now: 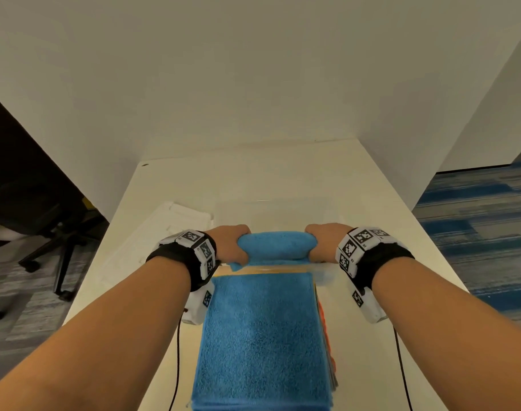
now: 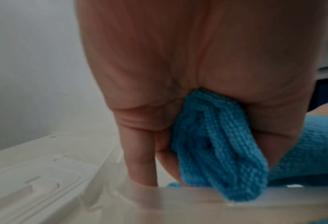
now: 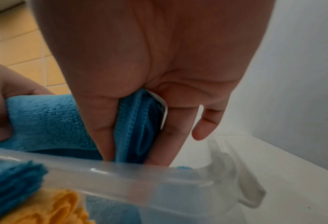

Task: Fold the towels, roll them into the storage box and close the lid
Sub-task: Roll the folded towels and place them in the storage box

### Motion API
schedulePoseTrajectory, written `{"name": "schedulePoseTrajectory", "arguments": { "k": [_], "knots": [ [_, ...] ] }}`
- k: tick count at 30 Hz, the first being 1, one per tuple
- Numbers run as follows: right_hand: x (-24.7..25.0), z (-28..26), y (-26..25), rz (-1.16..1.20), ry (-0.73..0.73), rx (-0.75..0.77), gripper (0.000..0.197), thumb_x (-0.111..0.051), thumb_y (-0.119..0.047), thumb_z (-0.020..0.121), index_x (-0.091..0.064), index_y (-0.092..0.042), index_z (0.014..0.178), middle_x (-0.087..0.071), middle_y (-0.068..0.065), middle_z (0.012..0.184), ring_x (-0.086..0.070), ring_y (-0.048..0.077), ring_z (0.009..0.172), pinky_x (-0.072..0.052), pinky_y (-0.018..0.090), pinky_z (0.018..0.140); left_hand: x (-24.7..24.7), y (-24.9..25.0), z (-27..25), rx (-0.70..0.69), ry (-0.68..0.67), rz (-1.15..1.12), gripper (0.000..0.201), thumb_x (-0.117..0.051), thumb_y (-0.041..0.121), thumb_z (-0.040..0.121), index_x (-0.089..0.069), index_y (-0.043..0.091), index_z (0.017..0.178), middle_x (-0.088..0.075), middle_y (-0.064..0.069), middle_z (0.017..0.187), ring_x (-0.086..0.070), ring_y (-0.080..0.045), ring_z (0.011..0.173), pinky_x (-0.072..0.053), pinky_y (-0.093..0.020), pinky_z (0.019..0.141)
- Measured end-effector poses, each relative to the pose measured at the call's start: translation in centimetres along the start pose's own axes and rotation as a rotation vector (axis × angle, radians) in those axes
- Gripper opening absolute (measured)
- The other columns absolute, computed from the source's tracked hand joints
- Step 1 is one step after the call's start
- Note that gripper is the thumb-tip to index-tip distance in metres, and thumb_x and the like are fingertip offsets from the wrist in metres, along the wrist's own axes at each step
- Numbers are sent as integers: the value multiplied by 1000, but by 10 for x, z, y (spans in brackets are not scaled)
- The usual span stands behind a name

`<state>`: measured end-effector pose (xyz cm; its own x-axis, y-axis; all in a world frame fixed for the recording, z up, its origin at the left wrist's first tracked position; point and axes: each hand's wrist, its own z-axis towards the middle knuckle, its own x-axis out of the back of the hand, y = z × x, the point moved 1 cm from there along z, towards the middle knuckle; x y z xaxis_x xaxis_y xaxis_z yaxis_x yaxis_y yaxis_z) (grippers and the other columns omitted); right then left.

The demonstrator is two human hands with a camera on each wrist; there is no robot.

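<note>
While the left hand (image 1: 234,243) and right hand (image 1: 323,241) each clamp an end of the rolled blue terry towel (image 1: 275,244) over the clear plastic storage box (image 3: 140,177), lower it level, squeezing evenly so it stays wound.

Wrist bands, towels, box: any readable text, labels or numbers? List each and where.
No readable words.
Left wrist band: square black-and-white marker codes, tiny characters beside them too small to read.
Right wrist band: the same.
Rolled blue towel, white tag: no print visible.

We find no readable text anywhere; the white wristband blocks (image 1: 204,253) carry only black-and-white square code patterns.
</note>
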<state>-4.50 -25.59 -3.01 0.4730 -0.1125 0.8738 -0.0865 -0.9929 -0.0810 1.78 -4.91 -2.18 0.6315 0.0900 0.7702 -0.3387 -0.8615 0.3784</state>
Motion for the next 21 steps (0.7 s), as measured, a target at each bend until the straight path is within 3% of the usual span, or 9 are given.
{"name": "schedulePoseTrajectory", "arguments": {
  "k": [4, 8, 10, 12, 14, 16, 19, 21],
  "knots": [
    [-12, -5, 3, 54, 60, 0, 25, -50, -31, 92, -50, -21, 115, -59, -4, 93, -54, 18, 82, -34, 27, 73, -5, 2, -5, 23, -11, -10, 30, -63, 11, 82, -47, 17, 107, -51, 1, 81, -46, -11, 63, -37, -21, 50],
    [-19, -14, 0, 90, 8, 21, 32, -53, -28, 92, -49, -16, 121, -56, 2, 100, -56, 21, 91, -37, 24, 64, -11, 3, -16, 60, -55, -15, 37, -64, 13, 82, -50, 12, 117, -61, -14, 108, -54, -21, 85, -47, -26, 65],
    [-23, -18, -4, 72, -52, 40, 30, -55, -27, 91, -50, -15, 118, -57, 2, 100, -59, 22, 95, -43, 25, 71, -16, 2, -22, 67, -84, -27, 40, -65, 14, 83, -49, 10, 120, -60, -16, 115, -54, -22, 89, -48, -26, 67],
    [-28, -21, -6, 50, -87, 48, 24, -59, -26, 89, -51, -17, 110, -59, 2, 99, -60, 23, 96, -45, 27, 75, -20, 1, -26, 82, -127, -57, 38, -65, 14, 84, -49, 10, 119, -58, -14, 111, -54, -23, 88, -49, -26, 65],
    [-30, -25, -7, 96, -109, 74, 20, -61, -22, 87, -49, -18, 103, -56, 0, 90, -56, 20, 87, -42, 25, 66, -24, -2, -30, 114, -170, -103, 31, -65, 13, 84, -50, 15, 112, -56, -10, 103, -55, -22, 86, -51, -29, 64],
    [-28, -30, -10, 117, -160, 94, 21, -61, -19, 88, -53, -12, 106, -57, 1, 89, -53, 18, 79, -40, 22, 60, -28, -5, -33, 157, -197, -150, 29, -65, 13, 84, -51, 19, 108, -55, -8, 101, -56, -21, 86, -54, -32, 66],
    [-27, -32, -11, 108, -191, 98, 33, -61, -17, 88, -56, -7, 119, -58, 5, 97, -55, 19, 81, -44, 25, 66, -32, -7, -36, 182, -208, -170, 31, -65, 13, 83, -52, 23, 109, -55, -8, 103, -57, -22, 90, -56, -33, 67],
    [-27, -31, -11, 114, -188, 94, 34, -62, -17, 88, -55, -8, 119, -60, 7, 102, -57, 19, 85, -48, 28, 72, -31, -6, -35, 183, -206, -184, 29, -65, 12, 83, -51, 23, 107, -54, -8, 102, -56, -22, 89, -57, -34, 66]
  ]
}}
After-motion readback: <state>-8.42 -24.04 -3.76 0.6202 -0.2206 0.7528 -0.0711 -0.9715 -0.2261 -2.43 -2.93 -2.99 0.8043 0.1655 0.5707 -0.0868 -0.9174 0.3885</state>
